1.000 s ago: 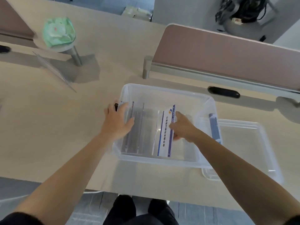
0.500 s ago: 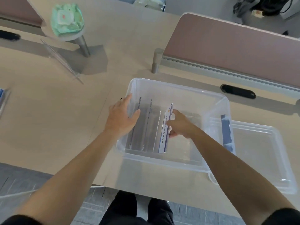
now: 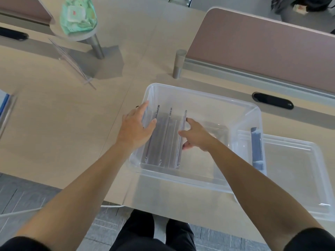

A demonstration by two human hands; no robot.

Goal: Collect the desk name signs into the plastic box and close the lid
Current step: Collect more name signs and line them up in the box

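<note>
A clear plastic box [image 3: 241, 109] sits on the desk in front of me. Three acrylic name signs stand on edge in its left half. My right hand [image 3: 196, 135] is inside the box, fingers and thumb pinching the rightmost sign [image 3: 182, 134], which stands nearly upright. My left hand [image 3: 136, 126] grips the box's left wall, thumb inside against the leftmost sign [image 3: 152, 134]. The clear lid [image 3: 297, 171] with a blue latch [image 3: 256, 149] lies to the right, partly under the box. Another clear sign [image 3: 69, 59] stands on the desk at far left, and a blue-edged one [image 3: 5, 107] shows at the left edge.
A round stand [image 3: 94, 42] holding a green wipes pack [image 3: 78, 14] is at the back left. A pink divider panel [image 3: 262, 46] with a metal post [image 3: 178, 64] runs behind the box. A black cable grommet [image 3: 272, 100] lies at right. The desk edge is close to me.
My right hand has tipped the printed sign from leaning to nearly upright, against the other two. The view shifted down and left; my left hand stayed on the box wall.
</note>
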